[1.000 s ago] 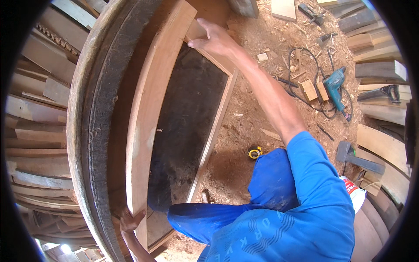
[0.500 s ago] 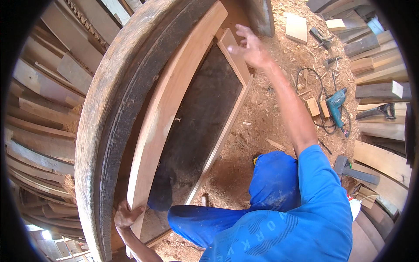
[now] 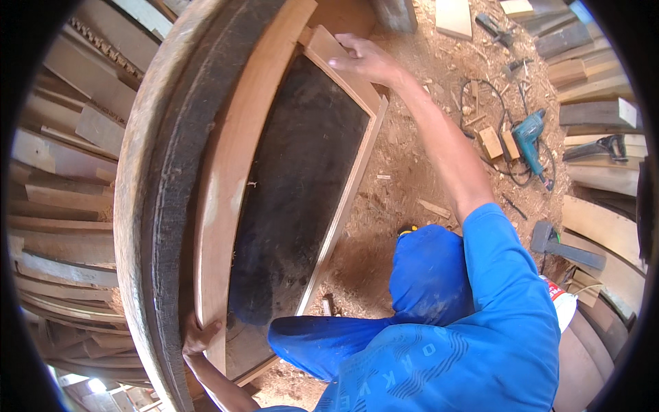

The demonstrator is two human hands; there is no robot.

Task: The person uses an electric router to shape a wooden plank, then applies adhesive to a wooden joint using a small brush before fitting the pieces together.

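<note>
A long, light wooden board (image 3: 237, 165) runs lengthwise along the left side of a wooden frame with a dark panel (image 3: 302, 158) inside it. My left hand (image 3: 200, 338) is wrapped round the near end of that board, fingers over its edge. At the far end, my right hand (image 3: 371, 62) is over the frame's short end piece (image 3: 350, 75), with fingers stretched out and thumb apart. Whether its palm rests on the wood I cannot tell. The frame's right rail (image 3: 343, 213) slants down toward my knee.
A thick, rough-edged slab (image 3: 154, 165) curves along the left. On the shavings-covered floor lie a teal power drill (image 3: 528, 137) with its cord, small wood blocks (image 3: 491, 143) and a hammer (image 3: 566, 250). Stacked boards (image 3: 62, 233) line the left, with more at right.
My right hand has come down from above onto or close over the frame's end piece. The left hand keeps its hold on the board. The whole view has shifted slightly.
</note>
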